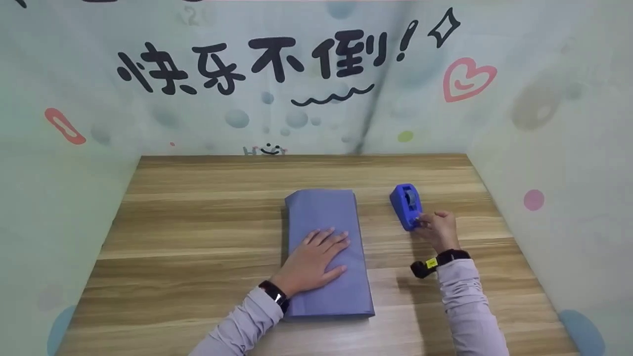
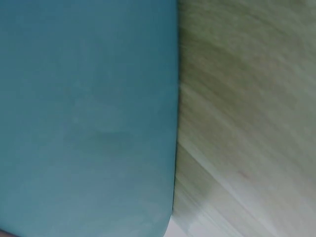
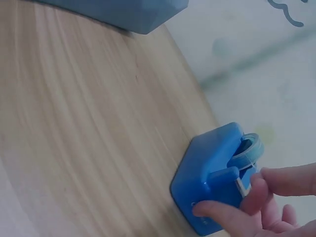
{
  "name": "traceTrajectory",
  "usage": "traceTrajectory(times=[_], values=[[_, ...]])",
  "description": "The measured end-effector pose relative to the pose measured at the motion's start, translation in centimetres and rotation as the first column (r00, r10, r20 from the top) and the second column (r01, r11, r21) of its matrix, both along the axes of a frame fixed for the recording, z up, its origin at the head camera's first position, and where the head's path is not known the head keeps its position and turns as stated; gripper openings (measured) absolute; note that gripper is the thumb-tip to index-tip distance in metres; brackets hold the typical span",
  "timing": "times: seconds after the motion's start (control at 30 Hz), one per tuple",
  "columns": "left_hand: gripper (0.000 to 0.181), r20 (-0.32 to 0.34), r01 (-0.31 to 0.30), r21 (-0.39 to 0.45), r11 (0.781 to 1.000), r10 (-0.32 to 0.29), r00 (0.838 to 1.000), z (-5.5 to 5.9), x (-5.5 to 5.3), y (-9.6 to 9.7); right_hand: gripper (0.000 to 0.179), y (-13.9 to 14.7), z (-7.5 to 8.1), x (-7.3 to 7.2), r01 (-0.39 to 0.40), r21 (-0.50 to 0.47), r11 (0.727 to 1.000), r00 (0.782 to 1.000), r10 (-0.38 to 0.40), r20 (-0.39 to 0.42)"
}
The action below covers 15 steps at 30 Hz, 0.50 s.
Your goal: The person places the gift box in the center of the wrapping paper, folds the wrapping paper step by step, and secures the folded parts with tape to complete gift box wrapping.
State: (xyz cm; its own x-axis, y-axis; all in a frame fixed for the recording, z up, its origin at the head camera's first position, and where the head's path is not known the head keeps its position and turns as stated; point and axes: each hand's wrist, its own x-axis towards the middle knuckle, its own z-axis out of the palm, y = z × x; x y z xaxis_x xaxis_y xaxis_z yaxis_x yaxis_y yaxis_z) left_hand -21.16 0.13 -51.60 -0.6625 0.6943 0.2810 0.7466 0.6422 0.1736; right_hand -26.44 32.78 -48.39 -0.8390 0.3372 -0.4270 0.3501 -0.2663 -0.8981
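A box wrapped in blue-purple paper (image 1: 326, 212) lies lengthwise on the wooden table, folded edges at its ends. My left hand (image 1: 311, 262) rests flat on its top, fingers spread. In the left wrist view the blue wrapped surface (image 2: 89, 108) fills the left side, and the hand hardly shows. To the box's right stands a blue tape dispenser (image 1: 406, 205) holding a roll of clear tape (image 3: 249, 150). My right hand (image 1: 440, 230) is at its front end, with fingertips pinching the tape's end by the cutter; one finger touches the dispenser's body.
The wood-grain table (image 1: 198, 237) is bounded by a printed backdrop (image 1: 207, 118) at the back and both sides. A black wrist device with a yellow label (image 1: 431, 263) sits on the right wrist and a dark band (image 1: 273, 292) on the left.
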Motion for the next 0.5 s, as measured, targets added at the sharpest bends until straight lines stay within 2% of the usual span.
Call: traceTrajectory(times=[0.07, 0.2, 0.33, 0.5], values=[[0.056, 0.004, -0.003, -0.005, 1.000, 0.003, 1.000, 0.0, 0.0, 0.0, 0.016, 0.2, -0.3, 0.3, 0.019, -0.069, 0.997, 1.000, -0.021, -0.020], [0.056, 0.001, -0.008, -0.014, 1.000, 0.008, 1.000, 0.0, -0.1, 0.0, 0.023, 0.6, -1.2, 0.7, 0.048, -0.171, 0.984, 0.997, -0.059, -0.055], [0.056, 0.003, -0.006, -0.022, 1.000, 0.006, 1.000, 0.0, -0.1, 0.0, 0.033, 0.7, -2.0, 0.8, 0.074, -0.174, 0.982, 0.993, -0.088, -0.077], [0.057, 0.012, -0.008, -0.029, 1.000, 0.008, 1.000, 0.0, 0.0, 0.1, 0.034, 0.7, -2.7, 0.9, 0.087, -0.178, 0.980, 0.992, -0.102, -0.079]])
